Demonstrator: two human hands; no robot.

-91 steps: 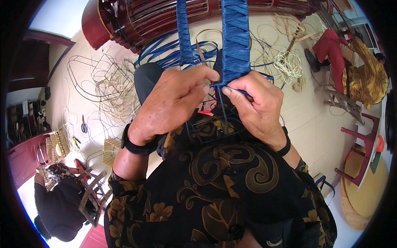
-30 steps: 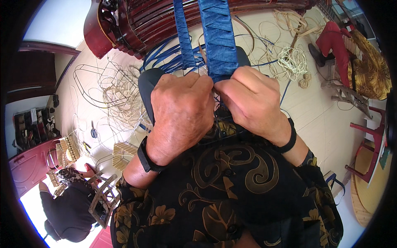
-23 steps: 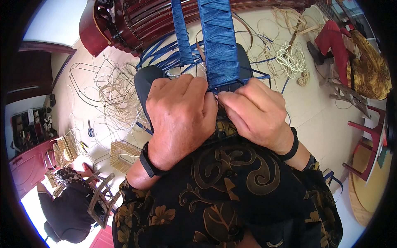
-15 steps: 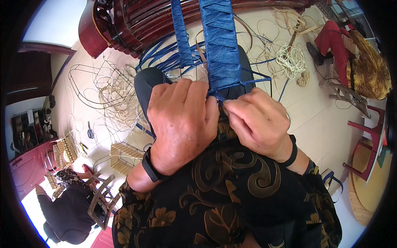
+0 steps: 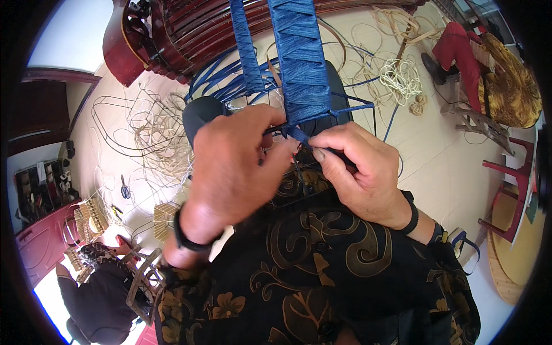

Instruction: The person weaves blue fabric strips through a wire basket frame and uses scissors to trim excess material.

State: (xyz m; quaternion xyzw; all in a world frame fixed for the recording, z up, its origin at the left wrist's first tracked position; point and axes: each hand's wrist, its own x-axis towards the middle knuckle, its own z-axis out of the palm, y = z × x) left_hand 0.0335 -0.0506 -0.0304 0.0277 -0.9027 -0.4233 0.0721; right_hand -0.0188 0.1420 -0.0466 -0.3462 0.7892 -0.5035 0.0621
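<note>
A panel wrapped in blue strip (image 5: 302,63) stretches away from my lap, with a narrower blue-wrapped bar (image 5: 247,52) to its left. At the panel's near end, a loose blue strip (image 5: 296,134) runs to my right hand (image 5: 353,167), which pinches it between thumb and forefinger. My left hand (image 5: 238,152), a little blurred, is beside that same end; its thumb and forefinger are apart around the dark frame rod, and its other fingers are partly hidden. A thin blue-wrapped rod (image 5: 353,107) juts out at the panel's right corner.
Tangled pale strands (image 5: 152,132) cover the floor at left, near blue-handled scissors (image 5: 125,188). A pale cord bundle (image 5: 399,80) lies at right. A dark red wooden bench (image 5: 213,40) stands ahead. One person (image 5: 109,293) sits lower left, another (image 5: 506,80) at upper right.
My left hand has shifted left and opened from its closed grip near the panel's end, showing more of the blue strip. The right hand keeps its pinch. The whole view has shifted slightly.
</note>
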